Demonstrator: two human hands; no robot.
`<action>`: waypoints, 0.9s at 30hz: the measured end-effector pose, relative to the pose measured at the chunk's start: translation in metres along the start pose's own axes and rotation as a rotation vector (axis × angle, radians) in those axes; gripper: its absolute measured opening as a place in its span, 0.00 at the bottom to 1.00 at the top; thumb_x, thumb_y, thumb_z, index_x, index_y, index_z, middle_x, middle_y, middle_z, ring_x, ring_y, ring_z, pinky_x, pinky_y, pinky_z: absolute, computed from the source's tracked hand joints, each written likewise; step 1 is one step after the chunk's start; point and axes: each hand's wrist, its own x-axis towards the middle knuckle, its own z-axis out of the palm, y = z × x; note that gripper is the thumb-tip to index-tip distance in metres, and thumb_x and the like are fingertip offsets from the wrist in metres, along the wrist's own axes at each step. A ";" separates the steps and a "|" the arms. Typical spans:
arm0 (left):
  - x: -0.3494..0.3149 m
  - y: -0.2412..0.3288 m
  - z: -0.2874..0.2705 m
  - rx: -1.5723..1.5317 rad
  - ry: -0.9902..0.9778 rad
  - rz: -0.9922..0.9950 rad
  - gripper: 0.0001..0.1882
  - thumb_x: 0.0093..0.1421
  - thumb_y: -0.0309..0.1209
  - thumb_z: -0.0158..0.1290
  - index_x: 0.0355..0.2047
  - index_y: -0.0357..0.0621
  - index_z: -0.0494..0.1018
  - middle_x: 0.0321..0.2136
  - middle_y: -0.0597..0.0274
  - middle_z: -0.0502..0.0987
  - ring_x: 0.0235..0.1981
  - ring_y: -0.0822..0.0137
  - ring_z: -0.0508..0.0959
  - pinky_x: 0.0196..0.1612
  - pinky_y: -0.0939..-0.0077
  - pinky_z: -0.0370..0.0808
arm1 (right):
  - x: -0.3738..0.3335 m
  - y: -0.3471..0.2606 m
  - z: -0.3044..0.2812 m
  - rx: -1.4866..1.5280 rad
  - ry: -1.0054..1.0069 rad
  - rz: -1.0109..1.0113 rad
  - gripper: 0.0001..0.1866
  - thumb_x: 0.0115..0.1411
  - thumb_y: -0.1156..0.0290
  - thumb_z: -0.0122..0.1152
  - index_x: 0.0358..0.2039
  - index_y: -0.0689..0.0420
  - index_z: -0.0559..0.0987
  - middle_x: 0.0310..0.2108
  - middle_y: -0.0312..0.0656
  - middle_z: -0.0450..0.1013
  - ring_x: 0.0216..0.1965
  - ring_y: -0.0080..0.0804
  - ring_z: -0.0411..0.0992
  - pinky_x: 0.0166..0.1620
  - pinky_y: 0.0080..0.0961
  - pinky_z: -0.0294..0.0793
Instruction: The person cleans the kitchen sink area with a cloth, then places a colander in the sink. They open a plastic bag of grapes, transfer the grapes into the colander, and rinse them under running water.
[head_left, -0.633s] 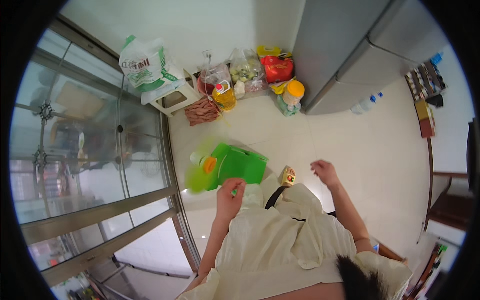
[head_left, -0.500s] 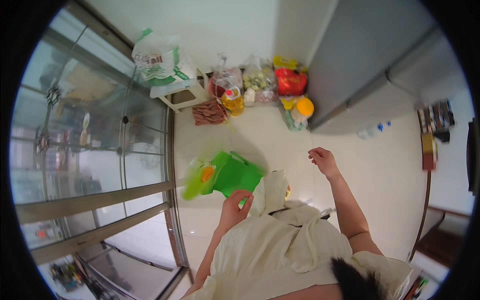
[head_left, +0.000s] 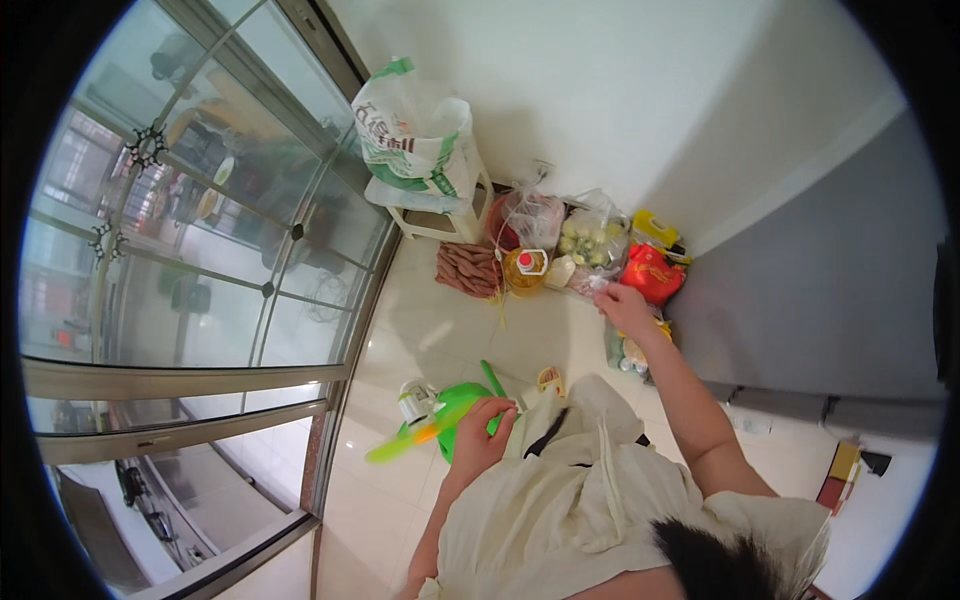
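Observation:
My left hand (head_left: 484,436) is loosely curled in front of my shirt, thumb and fingers a little apart, with nothing visible in it. Beyond it, a green plastic object (head_left: 457,404) stands low and partly hidden. In front of that is a blurred lime-green blade with an orange middle (head_left: 425,434), beside a white part (head_left: 416,400). My right hand (head_left: 628,308) is stretched forward, fingers loosely bent and empty. In the picture it overlaps clear plastic bags of produce (head_left: 596,238); I see no contact. A red bag (head_left: 652,275) lies to its right.
A white stool (head_left: 428,222) by the wall bears a large white-and-green sack (head_left: 415,140). Next to it are a brown bundle (head_left: 468,270) and an oil bottle (head_left: 525,270). A framed glass door (head_left: 220,240) runs along the left; a grey cabinet-like block (head_left: 820,270) is on the right.
The view has turned and come nearer the wall. My right hand has gone from over bare floor to in front of the bags. The green object now sits lower, more covered by my left hand.

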 end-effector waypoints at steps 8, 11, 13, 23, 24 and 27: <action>0.067 0.014 -0.035 0.044 0.265 -0.146 0.04 0.56 0.23 0.52 0.32 0.37 0.73 0.33 0.54 0.77 0.36 0.56 0.76 0.40 0.70 0.72 | 0.248 -0.184 0.060 -0.225 -0.006 -0.506 0.11 0.56 0.66 0.51 0.31 0.60 0.76 0.29 0.49 0.75 0.31 0.46 0.73 0.36 0.35 0.71; 0.088 0.012 -0.044 0.040 0.380 -0.269 0.03 0.56 0.23 0.52 0.31 0.37 0.73 0.33 0.54 0.77 0.36 0.57 0.76 0.40 0.70 0.72 | 0.365 -0.217 0.117 -0.322 -0.057 -0.603 0.10 0.55 0.69 0.47 0.30 0.57 0.78 0.30 0.49 0.75 0.33 0.49 0.72 0.37 0.36 0.71; 0.103 0.014 -0.050 0.039 0.455 -0.373 0.03 0.56 0.23 0.52 0.31 0.37 0.73 0.32 0.54 0.77 0.36 0.58 0.76 0.40 0.71 0.72 | 0.446 -0.211 0.153 -0.516 -0.164 -0.607 0.11 0.54 0.71 0.47 0.30 0.57 0.79 0.32 0.50 0.75 0.35 0.48 0.73 0.38 0.36 0.72; 0.182 0.017 -0.058 -0.162 0.630 -0.665 0.04 0.57 0.21 0.50 0.33 0.36 0.74 0.34 0.55 0.77 0.36 0.62 0.77 0.43 0.73 0.71 | 0.604 -0.142 0.295 -1.169 -0.658 -0.475 0.14 0.47 0.71 0.55 0.33 0.62 0.81 0.37 0.53 0.75 0.39 0.47 0.75 0.43 0.34 0.74; 0.191 0.017 -0.059 -0.186 0.608 -0.664 0.04 0.57 0.21 0.50 0.33 0.36 0.74 0.34 0.56 0.77 0.36 0.62 0.77 0.43 0.73 0.71 | 0.608 -0.138 0.299 -1.228 -0.704 -0.481 0.15 0.47 0.71 0.54 0.34 0.64 0.80 0.39 0.55 0.75 0.40 0.48 0.74 0.44 0.34 0.73; 0.212 0.016 -0.056 -0.264 0.615 -0.685 0.05 0.56 0.21 0.50 0.33 0.37 0.74 0.34 0.56 0.78 0.37 0.63 0.77 0.43 0.74 0.71 | 0.611 -0.125 0.308 -1.066 -0.668 -0.293 0.18 0.50 0.71 0.52 0.40 0.67 0.76 0.43 0.60 0.72 0.44 0.50 0.73 0.47 0.35 0.73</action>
